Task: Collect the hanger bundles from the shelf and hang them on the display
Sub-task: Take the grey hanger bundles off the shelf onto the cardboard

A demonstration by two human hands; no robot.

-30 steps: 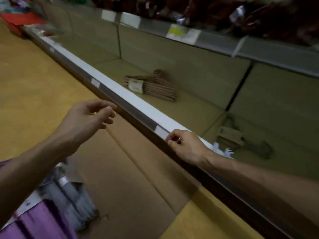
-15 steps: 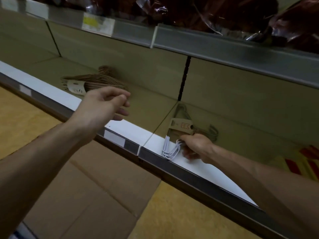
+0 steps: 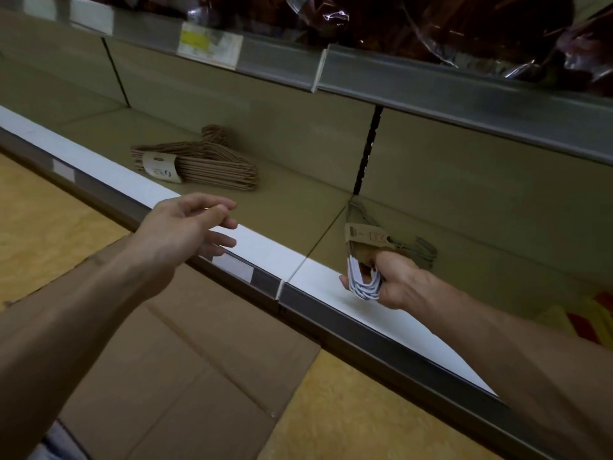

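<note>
Two hanger bundles lie on the low shelf [image 3: 288, 207]. A brown bundle [image 3: 205, 164] with a paper band rests flat at the left, untouched. My right hand [image 3: 394, 280] is closed around the white hooks of a second, greenish bundle [image 3: 368, 240] with a cardboard sleeve, at the shelf's front edge. My left hand [image 3: 185, 227] hovers over the white shelf lip, fingers apart, holding nothing, short of the brown bundle.
An upper shelf rail [image 3: 431, 91] with price labels overhangs the space, dark wrapped goods above it. Flattened cardboard [image 3: 185, 360] covers the yellow floor below. A red and yellow item [image 3: 593, 320] lies at the far right of the shelf.
The view swung right along the shelf. My right hand went from the shelf lip to the greenish bundle and closed on its white hooks. My left hand moved toward the shelf.
</note>
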